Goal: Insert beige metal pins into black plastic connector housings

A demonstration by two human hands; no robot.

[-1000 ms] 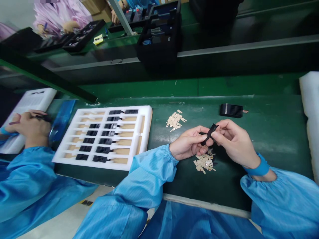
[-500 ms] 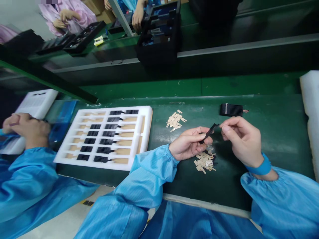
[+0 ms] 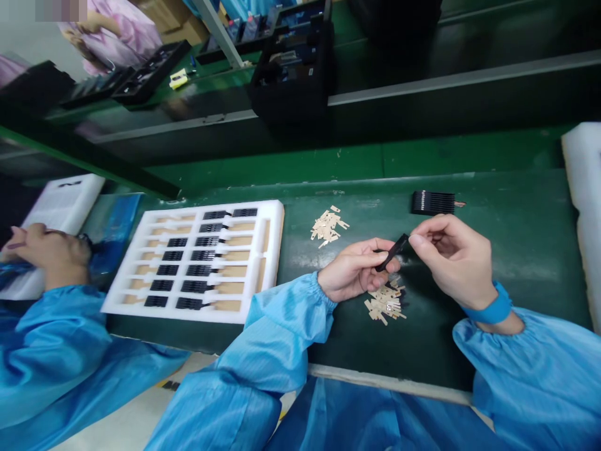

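My left hand pinches a narrow black strip-shaped part between thumb and fingers, tilted with its upper end to the right. Close by that end is my right hand, thumb and index finger pressed together; what they hold, if anything, is too small to make out. Below the part lies a pile of small pale tabs, partly behind my left fingers. A second pile of pale tabs sits farther back. Behind my right hand rests a row of similar black parts packed side by side.
On my left a white foam tray holds black parts in its slots. Beyond it are a co-worker's hands and another foam piece. White foam stands at the right edge. Black bins stand across the bench.
My right fingertips have come slightly closer to the black part's upper end. The thin bit that stuck out there no longer shows. My left hand keeps its grip.
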